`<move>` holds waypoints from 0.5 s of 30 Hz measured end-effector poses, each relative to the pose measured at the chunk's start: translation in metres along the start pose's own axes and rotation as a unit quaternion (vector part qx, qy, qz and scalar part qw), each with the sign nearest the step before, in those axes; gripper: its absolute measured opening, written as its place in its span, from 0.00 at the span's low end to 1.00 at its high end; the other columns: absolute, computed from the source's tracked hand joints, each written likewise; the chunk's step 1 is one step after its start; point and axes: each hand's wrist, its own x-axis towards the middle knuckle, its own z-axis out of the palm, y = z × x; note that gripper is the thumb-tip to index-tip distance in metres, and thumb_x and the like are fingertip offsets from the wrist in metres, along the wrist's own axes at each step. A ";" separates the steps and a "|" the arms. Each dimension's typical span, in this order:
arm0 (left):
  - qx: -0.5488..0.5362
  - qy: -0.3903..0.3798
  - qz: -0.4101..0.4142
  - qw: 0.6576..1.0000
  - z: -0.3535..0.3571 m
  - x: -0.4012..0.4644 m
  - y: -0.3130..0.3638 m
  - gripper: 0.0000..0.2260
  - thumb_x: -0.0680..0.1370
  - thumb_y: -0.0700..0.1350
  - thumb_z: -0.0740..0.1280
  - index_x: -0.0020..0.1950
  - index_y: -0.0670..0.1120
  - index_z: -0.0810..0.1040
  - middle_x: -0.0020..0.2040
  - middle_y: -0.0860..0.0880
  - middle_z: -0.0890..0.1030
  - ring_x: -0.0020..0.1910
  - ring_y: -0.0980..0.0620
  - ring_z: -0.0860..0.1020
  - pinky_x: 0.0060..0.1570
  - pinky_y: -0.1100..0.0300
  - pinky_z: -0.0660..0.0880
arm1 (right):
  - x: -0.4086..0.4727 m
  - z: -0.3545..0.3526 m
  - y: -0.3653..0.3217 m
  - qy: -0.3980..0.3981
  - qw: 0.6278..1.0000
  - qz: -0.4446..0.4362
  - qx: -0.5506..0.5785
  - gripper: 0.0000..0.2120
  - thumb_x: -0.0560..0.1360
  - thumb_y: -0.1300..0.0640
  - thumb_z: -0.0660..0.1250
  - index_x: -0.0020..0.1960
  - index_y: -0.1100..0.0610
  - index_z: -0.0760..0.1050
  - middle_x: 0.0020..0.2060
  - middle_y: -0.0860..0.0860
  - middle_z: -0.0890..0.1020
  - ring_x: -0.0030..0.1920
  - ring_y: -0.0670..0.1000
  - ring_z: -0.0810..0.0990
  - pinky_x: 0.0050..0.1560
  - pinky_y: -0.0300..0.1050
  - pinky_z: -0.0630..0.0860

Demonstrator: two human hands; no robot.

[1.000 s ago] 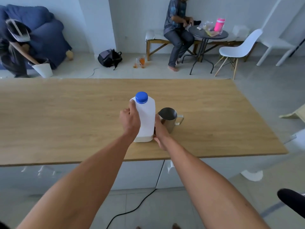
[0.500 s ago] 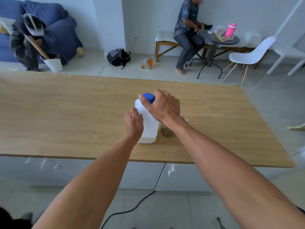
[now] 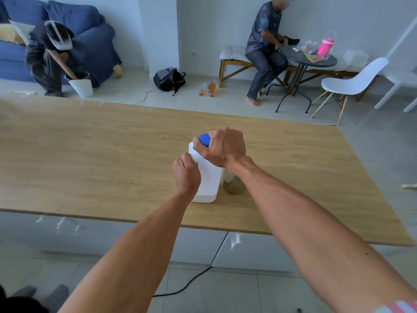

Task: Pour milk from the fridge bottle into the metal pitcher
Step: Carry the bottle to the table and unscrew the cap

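Observation:
A white plastic milk bottle point(image 3: 208, 179) stands upright near the front edge of the wooden table point(image 3: 90, 154). My left hand point(image 3: 186, 175) grips the bottle's left side. My right hand point(image 3: 222, 146) is closed over the blue cap point(image 3: 204, 139) on top. The metal pitcher point(image 3: 233, 185) stands just right of the bottle, mostly hidden behind my right wrist, so only its lower body shows.
Beyond the table a person sits on a bench by a round dark table point(image 3: 308, 58) with a pink flask, next to a white chair point(image 3: 352, 83). Another person bends over a white bucket point(image 3: 81, 85) by a blue sofa. A black cable point(image 3: 187, 285) lies on the floor.
My right hand left the bottle's right side, rose to the top and closed over the blue cap. My left hand stayed on the bottle. The view shifted slightly right.

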 end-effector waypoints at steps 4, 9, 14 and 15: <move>-0.003 0.008 0.018 1.000 0.002 0.000 0.002 0.12 0.72 0.45 0.53 0.28 0.47 0.57 0.22 0.57 0.58 0.27 0.55 0.56 0.27 0.58 0.57 | 0.003 0.002 0.003 0.002 1.000 -0.019 0.006 0.29 0.74 0.33 0.58 0.26 0.54 0.58 0.20 0.46 0.63 0.23 0.53 0.64 0.28 0.40 0.55; 0.000 0.010 0.027 1.000 0.003 -0.002 0.000 0.13 0.72 0.45 0.53 0.27 0.47 0.56 0.22 0.57 0.58 0.26 0.55 0.56 0.27 0.57 0.56 | 0.005 0.007 0.008 0.018 0.999 -0.033 0.035 0.28 0.72 0.32 0.53 0.26 0.53 0.56 0.19 0.45 0.60 0.22 0.52 0.62 0.28 0.39 0.53; 0.002 0.020 0.027 0.999 0.005 0.000 -0.001 0.14 0.72 0.46 0.53 0.27 0.48 0.57 0.24 0.53 0.59 0.28 0.52 0.56 0.30 0.53 0.56 | 0.007 0.011 0.011 0.021 0.998 -0.041 0.052 0.28 0.71 0.32 0.54 0.26 0.53 0.55 0.19 0.45 0.59 0.23 0.53 0.62 0.29 0.39 0.53; 0.002 0.020 0.030 0.999 0.005 -0.001 -0.001 0.14 0.72 0.45 0.53 0.26 0.48 0.57 0.24 0.54 0.59 0.28 0.52 0.56 0.30 0.54 0.56 | 0.007 0.012 0.012 0.023 0.997 -0.043 0.056 0.28 0.71 0.32 0.54 0.26 0.53 0.54 0.19 0.45 0.58 0.23 0.53 0.62 0.29 0.39 0.53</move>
